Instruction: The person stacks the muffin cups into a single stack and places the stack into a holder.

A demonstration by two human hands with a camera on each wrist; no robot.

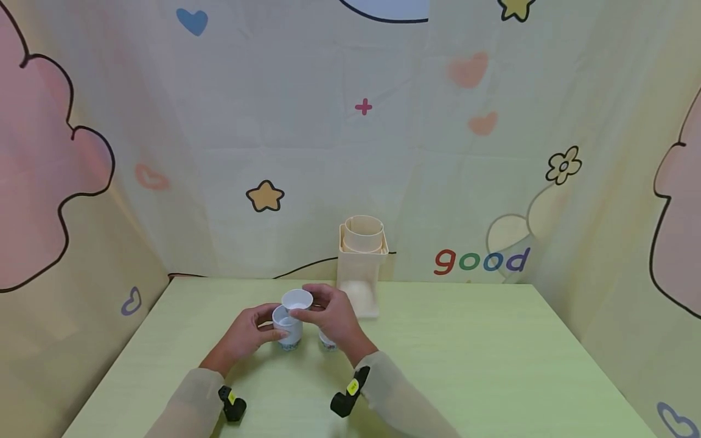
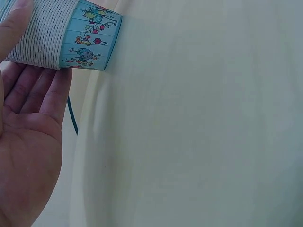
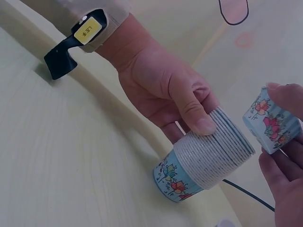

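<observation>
My left hand [image 1: 243, 336] grips a stack of nested paper cups [image 3: 208, 156], blue with printed flowers, its many white rims showing as ridges. My right hand [image 1: 341, 317] pinches one paper cup [image 3: 271, 120] between thumb and fingers, just above the stack's mouth and apart from it in the right wrist view. Beside the right hand, another paper cup [image 1: 327, 342] stands on the table, mostly hidden by that hand. In the left wrist view, fingers and thumb curl round the stack's ridged part, and the printed base sticks out.
Behind the hands stands a cream cup dispenser [image 1: 358, 267] with a round tube in its top and an open lower front. The pale green table [image 1: 465, 353] ends at a printed cloth backdrop [image 1: 306, 109]. A dark cable-like line [image 3: 248, 194] shows beyond the stack.
</observation>
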